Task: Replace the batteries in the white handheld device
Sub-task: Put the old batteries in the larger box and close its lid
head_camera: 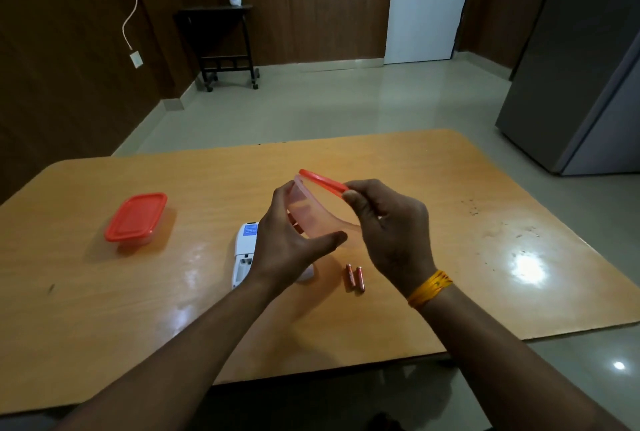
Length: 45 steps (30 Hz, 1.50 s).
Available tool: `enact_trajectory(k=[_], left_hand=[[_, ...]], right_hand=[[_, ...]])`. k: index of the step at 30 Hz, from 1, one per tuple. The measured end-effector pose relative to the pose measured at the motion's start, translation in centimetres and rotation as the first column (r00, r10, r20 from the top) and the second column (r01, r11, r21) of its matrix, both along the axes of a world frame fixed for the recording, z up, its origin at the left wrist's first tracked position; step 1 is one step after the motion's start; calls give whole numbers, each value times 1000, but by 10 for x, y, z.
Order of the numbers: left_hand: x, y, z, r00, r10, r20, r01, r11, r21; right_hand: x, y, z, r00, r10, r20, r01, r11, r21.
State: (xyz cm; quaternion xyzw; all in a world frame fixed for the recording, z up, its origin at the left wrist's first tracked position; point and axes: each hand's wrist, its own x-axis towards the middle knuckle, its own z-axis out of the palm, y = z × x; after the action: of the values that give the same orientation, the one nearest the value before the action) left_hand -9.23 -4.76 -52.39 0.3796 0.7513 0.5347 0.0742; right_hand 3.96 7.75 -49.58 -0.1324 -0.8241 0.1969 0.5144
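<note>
- Head view: a clear tub (313, 214) is held above the table (433, 188) mid-area by the left hand (294, 243), fingers curled round it.
- Its red lid (323, 181) is pinched by the right hand (384, 219).
- The white device (242, 250) lies under the left hand, long axis running near edge to far edge.
- Two batteries (355, 278) lie just right of it, parallel.
- A second tub (136, 217) sits toward the left edge.
</note>
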Motion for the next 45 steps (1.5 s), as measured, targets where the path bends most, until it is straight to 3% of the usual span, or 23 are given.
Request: enact_trajectory(k=[9, 11, 16, 20, 23, 26, 29, 32, 35, 38, 41, 45], left_hand=[[-11, 2, 22, 986, -101, 134, 95, 994, 52], [-10, 1, 22, 973, -131, 189, 117, 989, 87], [-6, -5, 15, 907, -218, 361, 150, 967, 206], [10, 8, 8, 847, -201, 492, 36, 945, 325], [30, 23, 6, 873, -62, 484, -88, 956, 281], [38, 33, 8, 889, 53, 456, -176, 957, 232], [35, 38, 8, 874, 143, 464, -262, 944, 201], [26, 44, 7, 780, 199, 594, -379, 905, 195], [18, 50, 8, 742, 173, 648, -399, 890, 219], [16, 60, 9, 720, 154, 676, -380, 903, 199], [12, 73, 4, 672, 170, 721, -338, 936, 94], [5, 91, -4, 593, 190, 782, -332, 943, 23]], right_hand=[[7, 14, -17, 975, -57, 213, 42, 996, 75], [5, 13, -15, 980, -92, 177, 76, 992, 96], [6, 34, -5, 978, -188, 95, 197, 975, -98], [1, 14, -7, 975, -179, 135, 177, 984, 22], [-5, -1, -9, 961, -199, 191, 178, 976, 125], [-6, -3, -10, 955, -212, 205, 190, 974, 123], [-3, 0, -6, 955, -237, 179, 245, 969, -20], [2, 7, -3, 945, -228, 234, 271, 948, -167], [5, 11, -7, 921, -235, 312, 302, 935, -187], [8, 28, -12, 907, -308, 287, 373, 904, -208], [15, 58, -12, 897, -349, 272, 431, 826, -364], [33, 91, -11, 858, -389, 336, 514, 626, -586]])
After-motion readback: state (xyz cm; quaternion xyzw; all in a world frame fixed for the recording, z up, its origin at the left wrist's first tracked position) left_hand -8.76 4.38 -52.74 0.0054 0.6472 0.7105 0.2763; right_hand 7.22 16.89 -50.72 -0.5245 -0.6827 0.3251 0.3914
